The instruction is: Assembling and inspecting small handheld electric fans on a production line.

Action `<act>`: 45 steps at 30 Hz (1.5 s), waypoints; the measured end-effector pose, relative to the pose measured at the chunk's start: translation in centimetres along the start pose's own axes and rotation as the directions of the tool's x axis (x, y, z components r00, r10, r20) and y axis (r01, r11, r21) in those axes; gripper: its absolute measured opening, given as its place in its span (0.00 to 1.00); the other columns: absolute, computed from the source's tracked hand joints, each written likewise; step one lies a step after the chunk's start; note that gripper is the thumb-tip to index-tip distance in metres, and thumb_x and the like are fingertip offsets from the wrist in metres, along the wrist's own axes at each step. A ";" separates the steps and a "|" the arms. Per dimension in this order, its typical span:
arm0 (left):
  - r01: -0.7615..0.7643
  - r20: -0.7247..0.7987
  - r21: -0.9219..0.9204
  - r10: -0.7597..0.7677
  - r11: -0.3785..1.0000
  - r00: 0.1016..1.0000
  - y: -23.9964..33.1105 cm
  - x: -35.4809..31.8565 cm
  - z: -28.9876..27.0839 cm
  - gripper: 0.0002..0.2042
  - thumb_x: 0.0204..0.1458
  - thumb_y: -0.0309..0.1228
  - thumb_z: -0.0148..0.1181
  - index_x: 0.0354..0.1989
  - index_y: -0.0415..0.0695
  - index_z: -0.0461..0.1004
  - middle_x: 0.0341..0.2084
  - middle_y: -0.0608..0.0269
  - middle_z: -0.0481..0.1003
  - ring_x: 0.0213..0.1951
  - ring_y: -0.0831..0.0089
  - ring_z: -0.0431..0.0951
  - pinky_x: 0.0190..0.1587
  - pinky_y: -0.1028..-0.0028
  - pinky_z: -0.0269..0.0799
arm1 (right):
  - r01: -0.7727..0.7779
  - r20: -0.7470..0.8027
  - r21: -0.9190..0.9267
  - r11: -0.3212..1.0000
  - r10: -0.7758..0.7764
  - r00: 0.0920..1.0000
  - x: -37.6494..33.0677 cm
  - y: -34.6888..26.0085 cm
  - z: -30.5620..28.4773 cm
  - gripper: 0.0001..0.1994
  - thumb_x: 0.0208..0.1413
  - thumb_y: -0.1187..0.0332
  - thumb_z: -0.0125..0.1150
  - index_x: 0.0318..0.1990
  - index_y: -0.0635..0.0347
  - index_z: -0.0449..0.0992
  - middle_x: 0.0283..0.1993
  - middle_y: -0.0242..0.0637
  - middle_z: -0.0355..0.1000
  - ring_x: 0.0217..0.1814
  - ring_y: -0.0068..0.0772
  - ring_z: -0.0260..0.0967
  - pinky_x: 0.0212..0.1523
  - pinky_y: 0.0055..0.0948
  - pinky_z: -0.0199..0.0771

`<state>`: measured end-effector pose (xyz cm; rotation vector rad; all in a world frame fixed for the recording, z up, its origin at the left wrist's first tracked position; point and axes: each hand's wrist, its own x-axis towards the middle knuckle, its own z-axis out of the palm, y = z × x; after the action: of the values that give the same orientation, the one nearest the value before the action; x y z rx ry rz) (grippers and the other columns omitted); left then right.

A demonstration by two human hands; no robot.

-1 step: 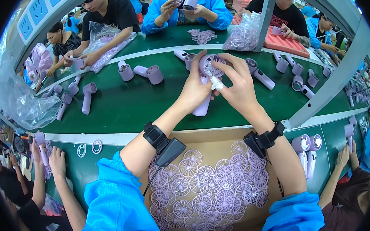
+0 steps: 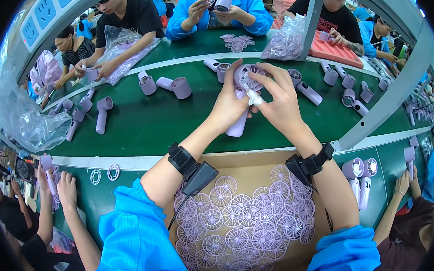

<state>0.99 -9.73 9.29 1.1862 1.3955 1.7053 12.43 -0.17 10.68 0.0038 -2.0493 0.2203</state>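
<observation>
Above a green conveyor belt (image 2: 141,125), left hand (image 2: 230,107) and right hand (image 2: 280,106) closed together around a lilac handheld fan (image 2: 242,101), held upright, round head toward the far side, handle pointing down between the palms. Left thumb and fingers wrapped about the head and upper handle; right fingers (image 2: 273,73) curled over the head's rim, one fingertip taped white. Just below the wrists, a cardboard box (image 2: 239,166) heaped with pale round fan grilles (image 2: 243,219). More lilac fan bodies (image 2: 173,85) scattered across the belt; workers in blue coats (image 2: 218,9) seated opposite.
</observation>
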 end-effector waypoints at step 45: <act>-0.003 0.193 -0.319 0.068 0.948 0.979 -1.1 -0.6 1.2 0.23 0.60 0.33 0.38 0.64 0.56 0.44 0.33 0.53 0.67 0.17 0.70 0.70 0.13 0.72 0.70 | -0.710 0.635 0.689 -0.143 0.592 0.497 -2.2 4.0 0.7 0.18 0.62 0.54 0.49 0.49 0.59 0.68 0.41 0.31 0.70 0.36 0.22 0.65 0.36 0.24 0.66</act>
<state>2.20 -9.49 8.12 1.1669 0.9407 1.7031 12.48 3.44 7.82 -0.3483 -1.4522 2.1860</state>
